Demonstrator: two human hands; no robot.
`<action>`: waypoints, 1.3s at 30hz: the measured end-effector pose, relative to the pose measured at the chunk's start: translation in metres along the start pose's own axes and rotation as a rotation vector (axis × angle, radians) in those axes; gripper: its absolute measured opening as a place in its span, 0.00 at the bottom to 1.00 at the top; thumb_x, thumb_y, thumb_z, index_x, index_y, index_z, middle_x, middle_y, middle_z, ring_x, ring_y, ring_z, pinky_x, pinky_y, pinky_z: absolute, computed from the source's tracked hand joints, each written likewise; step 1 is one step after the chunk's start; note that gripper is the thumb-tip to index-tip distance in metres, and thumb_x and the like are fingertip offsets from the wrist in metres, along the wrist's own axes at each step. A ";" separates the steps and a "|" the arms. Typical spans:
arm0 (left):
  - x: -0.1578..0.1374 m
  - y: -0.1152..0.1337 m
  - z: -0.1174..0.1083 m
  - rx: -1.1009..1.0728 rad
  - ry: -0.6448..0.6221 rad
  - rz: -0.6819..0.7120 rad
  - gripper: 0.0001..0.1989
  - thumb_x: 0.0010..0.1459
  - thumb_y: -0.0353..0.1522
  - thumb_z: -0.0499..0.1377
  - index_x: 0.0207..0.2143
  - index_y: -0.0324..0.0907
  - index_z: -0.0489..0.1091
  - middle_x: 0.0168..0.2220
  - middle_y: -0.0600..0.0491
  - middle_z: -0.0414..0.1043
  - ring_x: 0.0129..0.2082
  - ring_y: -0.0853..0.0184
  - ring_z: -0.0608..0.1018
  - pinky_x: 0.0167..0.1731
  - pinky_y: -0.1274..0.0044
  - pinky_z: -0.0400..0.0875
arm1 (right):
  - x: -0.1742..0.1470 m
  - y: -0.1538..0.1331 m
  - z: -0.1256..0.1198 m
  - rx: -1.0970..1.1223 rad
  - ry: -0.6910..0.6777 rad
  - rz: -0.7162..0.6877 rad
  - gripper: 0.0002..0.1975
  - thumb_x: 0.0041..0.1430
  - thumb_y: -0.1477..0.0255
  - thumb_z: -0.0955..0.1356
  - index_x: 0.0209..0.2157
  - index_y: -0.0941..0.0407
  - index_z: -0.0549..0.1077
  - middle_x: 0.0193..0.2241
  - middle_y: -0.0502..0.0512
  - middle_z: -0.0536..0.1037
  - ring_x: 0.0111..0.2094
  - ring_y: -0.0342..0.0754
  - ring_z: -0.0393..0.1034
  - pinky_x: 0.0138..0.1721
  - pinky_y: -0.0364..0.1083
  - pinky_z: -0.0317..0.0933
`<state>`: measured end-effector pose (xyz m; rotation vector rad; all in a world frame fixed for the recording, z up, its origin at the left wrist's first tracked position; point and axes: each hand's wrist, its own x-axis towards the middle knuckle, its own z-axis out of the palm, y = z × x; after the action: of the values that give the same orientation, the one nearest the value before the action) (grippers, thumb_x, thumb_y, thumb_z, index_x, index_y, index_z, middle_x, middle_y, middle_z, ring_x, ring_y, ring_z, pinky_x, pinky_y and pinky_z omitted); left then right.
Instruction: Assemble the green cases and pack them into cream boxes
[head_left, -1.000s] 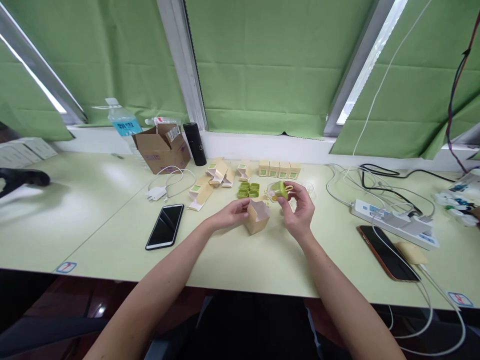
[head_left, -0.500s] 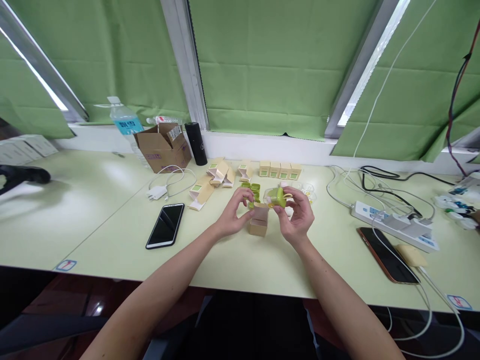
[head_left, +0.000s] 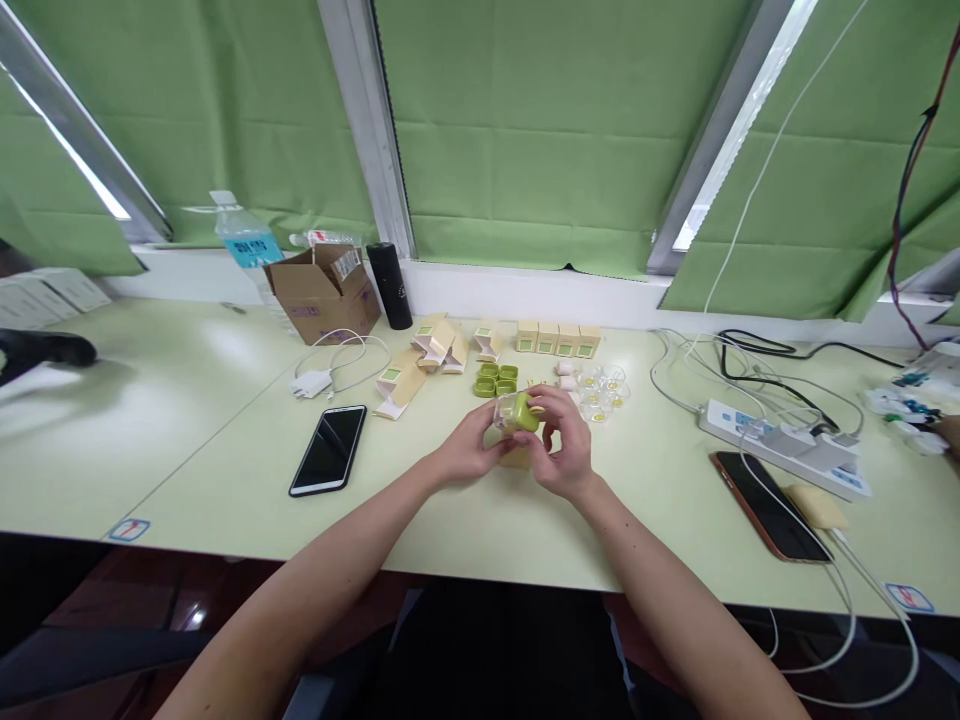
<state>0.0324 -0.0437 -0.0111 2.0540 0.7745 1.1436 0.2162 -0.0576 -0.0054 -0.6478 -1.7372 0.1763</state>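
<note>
1. While both your hands meet at the centre of the frame, your left hand (head_left: 469, 452) steadies the small tan box (head_left: 517, 458) on the counter (head_left: 225, 420).
2. Your right hand (head_left: 566, 450) has its grip clenched on the green piece (head_left: 523, 411), held just above the box, seemingly lined up with its opening.
3. More green pieces (head_left: 496, 379) and finished boxes (head_left: 558, 338) sit just behind, within reach.

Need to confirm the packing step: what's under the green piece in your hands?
A tan box shows just below the green piece, between both hands; fingers cover its opening and contents.
</note>
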 end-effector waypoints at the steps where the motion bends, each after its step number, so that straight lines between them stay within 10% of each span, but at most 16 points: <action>1: 0.000 -0.001 0.000 -0.006 0.006 -0.007 0.16 0.64 0.36 0.63 0.53 0.42 0.74 0.51 0.45 0.78 0.49 0.54 0.80 0.55 0.63 0.74 | 0.000 0.001 0.000 -0.007 -0.036 -0.005 0.15 0.67 0.65 0.69 0.53 0.52 0.67 0.50 0.66 0.77 0.38 0.52 0.77 0.18 0.44 0.63; 21: 0.001 -0.020 -0.008 -0.141 0.035 0.011 0.31 0.61 0.34 0.65 0.66 0.46 0.67 0.67 0.42 0.68 0.67 0.48 0.71 0.66 0.55 0.66 | 0.011 0.009 -0.017 -0.178 -0.308 0.137 0.07 0.60 0.69 0.70 0.40 0.51 0.70 0.47 0.58 0.83 0.30 0.48 0.75 0.27 0.47 0.67; 39: 0.001 -0.022 -0.008 -0.149 0.008 -0.007 0.32 0.61 0.36 0.66 0.67 0.46 0.66 0.68 0.42 0.67 0.67 0.47 0.70 0.64 0.57 0.67 | 0.010 0.014 -0.013 -0.346 -0.271 0.079 0.08 0.69 0.74 0.65 0.38 0.50 0.75 0.47 0.56 0.82 0.49 0.58 0.69 0.45 0.57 0.70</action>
<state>0.0217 -0.0272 -0.0242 1.9234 0.6790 1.1709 0.2313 -0.0433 0.0002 -0.9821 -2.0254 0.0160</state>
